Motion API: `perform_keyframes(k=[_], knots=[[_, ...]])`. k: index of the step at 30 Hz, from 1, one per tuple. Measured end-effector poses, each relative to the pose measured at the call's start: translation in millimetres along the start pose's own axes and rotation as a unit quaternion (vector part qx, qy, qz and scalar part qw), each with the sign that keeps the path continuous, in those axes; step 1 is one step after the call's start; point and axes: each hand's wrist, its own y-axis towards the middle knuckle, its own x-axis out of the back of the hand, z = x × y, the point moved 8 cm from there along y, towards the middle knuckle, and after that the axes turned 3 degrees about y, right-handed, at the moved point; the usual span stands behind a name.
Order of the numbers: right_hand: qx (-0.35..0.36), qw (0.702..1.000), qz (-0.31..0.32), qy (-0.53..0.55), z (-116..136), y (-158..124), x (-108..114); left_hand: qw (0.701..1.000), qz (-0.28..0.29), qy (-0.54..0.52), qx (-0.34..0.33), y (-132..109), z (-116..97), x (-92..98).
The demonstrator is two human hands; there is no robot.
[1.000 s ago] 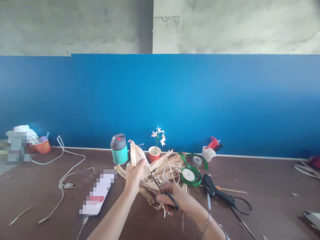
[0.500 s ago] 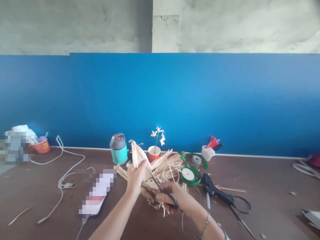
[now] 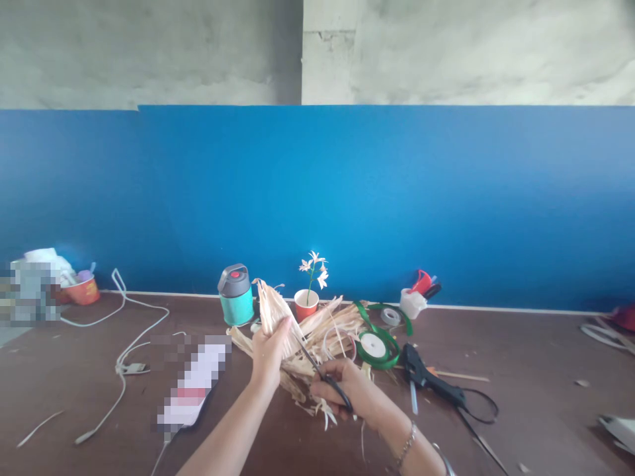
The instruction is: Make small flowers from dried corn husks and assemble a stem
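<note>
Pinched in my left hand (image 3: 268,350) is a pale, dry corn husk (image 3: 272,307), its pointed top tilted up and to the left. My right hand (image 3: 347,387) grips dark-handled scissors (image 3: 338,390), whose blades reach up-left to the husk's lower right edge. Whether the blades are closed on it I cannot tell. More dry husks (image 3: 317,337) lie heaped on the table behind and under my hands, with small trimmed scraps (image 3: 325,416) near the scissors. Behind the heap, an orange cup (image 3: 306,311) holds a stem of small pale flowers (image 3: 314,264).
A teal jar (image 3: 236,301) stands at the back left of the husks. Green ribbon (image 3: 380,357) on a spool, a black glue gun (image 3: 434,380) and a white pen holder (image 3: 413,303) are to the right. At left lie a phone (image 3: 196,390) and white cables (image 3: 122,357).
The husk and my left hand have shifted very slightly, with the husk's tip a little further left and lower. The scissors stay at its edge.
</note>
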Motion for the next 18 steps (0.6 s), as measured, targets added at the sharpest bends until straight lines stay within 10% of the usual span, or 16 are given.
perform_keyframes(k=[18], knots=[[0.010,1.000,-0.023,-0.010,-4,4,-2,0.995,-0.042,-0.078,0.035,-12,9,-0.3]])
